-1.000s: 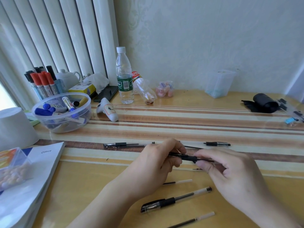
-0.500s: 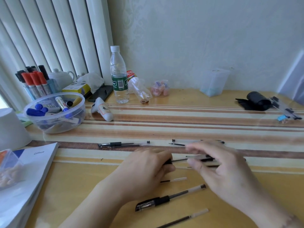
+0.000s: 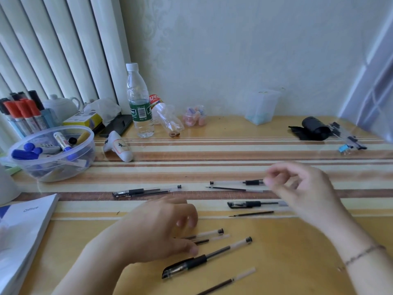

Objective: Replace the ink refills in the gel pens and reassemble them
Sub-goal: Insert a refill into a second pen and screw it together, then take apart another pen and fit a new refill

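Several black gel pens and loose refills lie on the wooden table (image 3: 276,262). My left hand (image 3: 161,233) hovers low with loosely curled fingers over one end of a clear barrel (image 3: 209,232) and a thin refill (image 3: 212,239); no grip on them shows. My right hand (image 3: 302,188) is blurred and holds nothing, its fingertips beside a capless pen (image 3: 236,182). A capped pen (image 3: 255,204) lies left of that hand, between two refills (image 3: 234,189) (image 3: 252,214). Another capped pen (image 3: 204,258) and a refill (image 3: 229,281) lie nearest me. An assembled pen (image 3: 146,191) lies further left.
A clear bowl of markers (image 3: 83,158) and a marker cup (image 3: 23,116) stand at the left. A white book (image 3: 21,231) lies at the near left. A water bottle (image 3: 139,103), a clear box (image 3: 262,107) and a black roll (image 3: 314,128) stand along the wall.
The pen held between both hands now lies capped on the table. My left hand has dropped toward the near barrel and refill. My right hand has let go and moved up and right.
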